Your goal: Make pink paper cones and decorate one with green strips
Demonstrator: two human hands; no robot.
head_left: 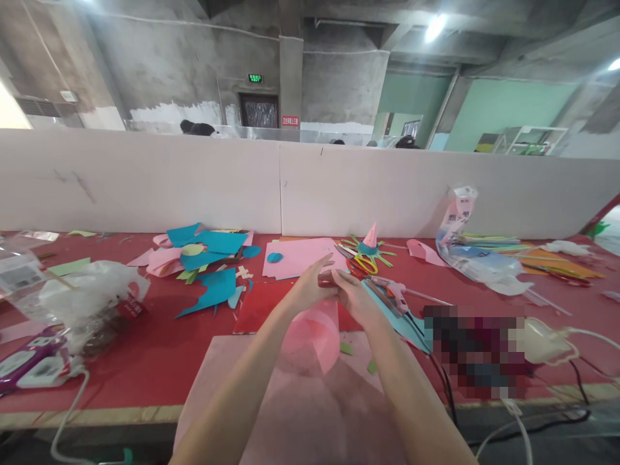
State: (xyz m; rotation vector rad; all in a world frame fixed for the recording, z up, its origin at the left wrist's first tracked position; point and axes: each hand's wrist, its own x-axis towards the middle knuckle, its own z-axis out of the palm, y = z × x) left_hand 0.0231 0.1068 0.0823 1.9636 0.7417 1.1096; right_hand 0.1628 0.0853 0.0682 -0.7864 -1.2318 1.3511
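A curled sheet of pink paper point(310, 339) forms a loose cone shape in front of me, above the pale pink board. My left hand point(310, 284) is at its upper end on the left, fingers bent round toward the right. From the other side my right hand point(351, 294) closes on the same end, its fingertips meeting those of the left. The exact grip is partly hidden by the hands. Behind them lie flat pink sheets point(300, 252) and a red sheet point(259, 307).
Right of my hands lie yellow-handled scissors point(365, 263), a pink glue gun point(394, 292) and a small pink paper cone point(371, 236) on a blue and green base. Blue paper scraps point(213, 290) and a plastic bag point(92, 290) are left. A white partition point(194, 181) stands behind.
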